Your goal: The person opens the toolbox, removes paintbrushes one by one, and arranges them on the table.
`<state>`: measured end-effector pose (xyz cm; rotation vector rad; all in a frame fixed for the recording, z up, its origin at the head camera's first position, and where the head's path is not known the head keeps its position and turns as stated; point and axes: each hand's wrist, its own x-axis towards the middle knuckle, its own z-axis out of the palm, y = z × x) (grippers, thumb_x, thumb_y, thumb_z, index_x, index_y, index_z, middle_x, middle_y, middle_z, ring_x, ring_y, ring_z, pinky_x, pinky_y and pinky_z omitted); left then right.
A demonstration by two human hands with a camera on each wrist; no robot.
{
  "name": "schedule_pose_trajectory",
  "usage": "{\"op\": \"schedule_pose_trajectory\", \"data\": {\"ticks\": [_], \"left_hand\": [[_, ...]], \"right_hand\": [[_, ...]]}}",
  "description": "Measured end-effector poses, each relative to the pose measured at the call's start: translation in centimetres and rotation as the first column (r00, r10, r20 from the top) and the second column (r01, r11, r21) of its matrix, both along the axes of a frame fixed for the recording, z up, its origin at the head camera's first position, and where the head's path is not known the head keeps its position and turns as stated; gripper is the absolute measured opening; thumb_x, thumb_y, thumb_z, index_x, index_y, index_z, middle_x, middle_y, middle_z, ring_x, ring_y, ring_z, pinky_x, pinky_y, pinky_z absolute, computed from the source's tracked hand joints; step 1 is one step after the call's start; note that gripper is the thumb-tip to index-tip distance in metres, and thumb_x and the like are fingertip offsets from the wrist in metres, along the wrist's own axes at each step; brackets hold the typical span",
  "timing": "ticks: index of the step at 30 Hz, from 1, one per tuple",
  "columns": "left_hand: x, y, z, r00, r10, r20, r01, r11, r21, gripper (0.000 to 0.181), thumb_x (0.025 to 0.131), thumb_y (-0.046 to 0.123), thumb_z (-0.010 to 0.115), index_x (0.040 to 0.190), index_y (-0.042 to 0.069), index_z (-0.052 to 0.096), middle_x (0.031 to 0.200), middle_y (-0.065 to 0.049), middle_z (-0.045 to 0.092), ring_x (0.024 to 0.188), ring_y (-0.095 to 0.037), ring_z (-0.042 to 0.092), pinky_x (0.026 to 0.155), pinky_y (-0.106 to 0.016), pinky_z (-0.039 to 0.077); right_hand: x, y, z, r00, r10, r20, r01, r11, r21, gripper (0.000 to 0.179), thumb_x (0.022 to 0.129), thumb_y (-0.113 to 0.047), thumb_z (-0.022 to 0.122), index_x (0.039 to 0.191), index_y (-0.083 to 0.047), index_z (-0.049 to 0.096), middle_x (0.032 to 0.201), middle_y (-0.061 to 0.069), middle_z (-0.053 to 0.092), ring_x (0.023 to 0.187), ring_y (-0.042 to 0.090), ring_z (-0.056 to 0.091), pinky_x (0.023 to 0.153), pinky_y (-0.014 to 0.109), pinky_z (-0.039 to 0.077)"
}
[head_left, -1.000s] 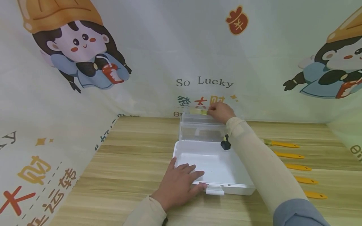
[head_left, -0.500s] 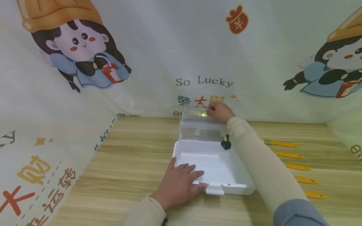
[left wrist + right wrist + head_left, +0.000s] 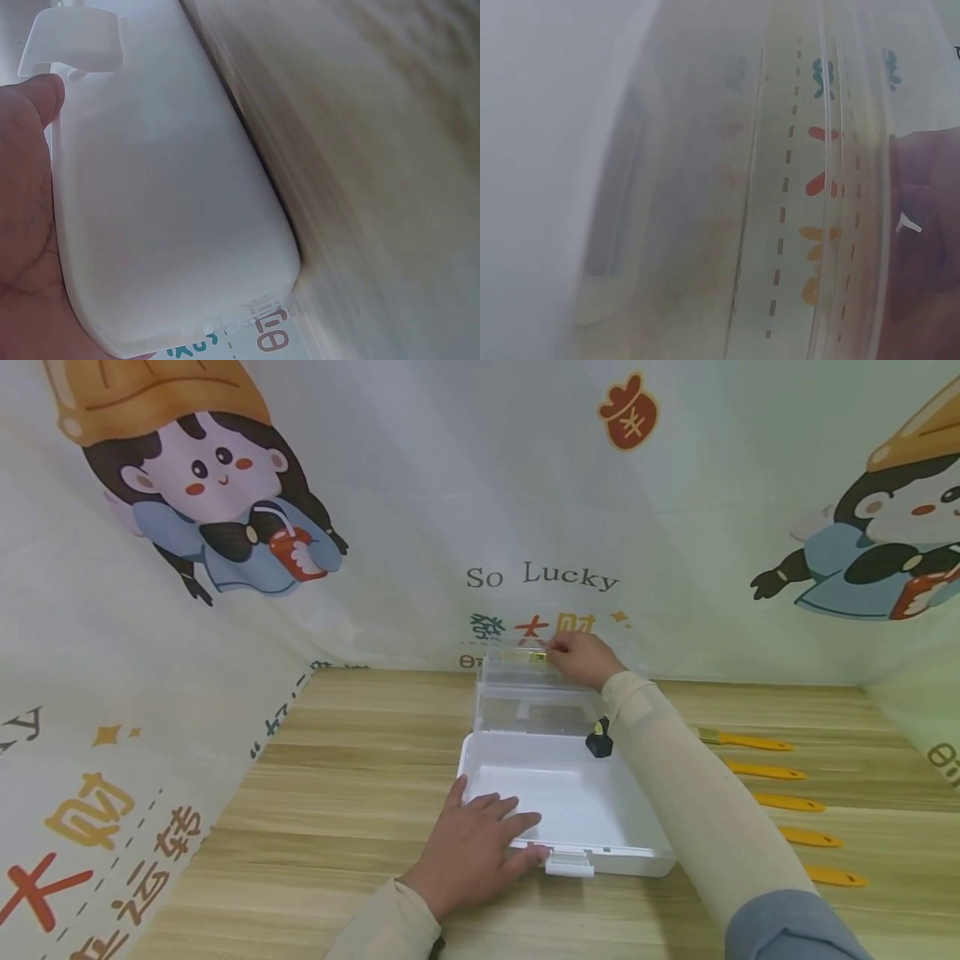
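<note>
A white plastic box (image 3: 562, 810) stands on the table with its clear lid (image 3: 532, 710) tipped up at the back. My right hand (image 3: 588, 658) pinches the lid's far edge with curled fingers. In the right wrist view the clear lid (image 3: 780, 195) fills the middle, with the hand (image 3: 930, 247) at its right edge. My left hand (image 3: 480, 852) lies spread over the box's front left corner, thumb along the front rim beside the white latch (image 3: 570, 863). The left wrist view shows that thumb (image 3: 46, 97) close to the latch (image 3: 79, 41).
Several yellow-handled brushes (image 3: 757, 742) lie in a column at the right, partly behind the right sleeve (image 3: 690, 793). A small black piece (image 3: 599, 740) hangs by the right wrist. Printed cloth (image 3: 420, 510) rises behind and beside the wooden table (image 3: 360, 760).
The small yellow-green patch at the lid's top brightened, then dimmed and shifted slightly up. Both hands keep nearly the same places.
</note>
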<state>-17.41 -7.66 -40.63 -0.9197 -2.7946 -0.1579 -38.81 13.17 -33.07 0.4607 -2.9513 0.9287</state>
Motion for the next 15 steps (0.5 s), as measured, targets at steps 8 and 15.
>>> {"op": "schedule_pose_trajectory", "data": {"ticks": [8,15], "left_hand": [[-0.06,0.01,-0.08,1.000,0.001,0.000,-0.001,1.000,0.004,0.052,0.100,0.063,0.038,0.128,0.030,0.067,0.128,-0.001,0.066,0.120,-0.022,0.059,0.110,-0.062,0.025],[-0.05,0.05,-0.13,1.000,0.001,0.002,-0.001,1.000,0.006,0.052,0.100,0.063,0.039,0.128,0.029,0.067,0.127,-0.001,0.066,0.120,-0.023,0.059,0.110,-0.062,0.025]], "right_hand": [[-0.11,0.10,-0.25,0.998,0.025,-0.054,-0.028,0.998,-0.062,0.016,0.101,-0.016,0.054,0.109,-0.004,0.062,0.102,0.012,0.065,0.091,0.026,0.055,0.083,0.041,0.046],[0.05,0.15,-0.30,0.998,0.046,-0.043,-0.050,0.993,-0.111,0.012,0.104,-0.020,0.050,0.107,-0.009,0.055,0.103,0.009,0.070,0.088,0.025,0.059,0.077,0.039,0.047]]}}
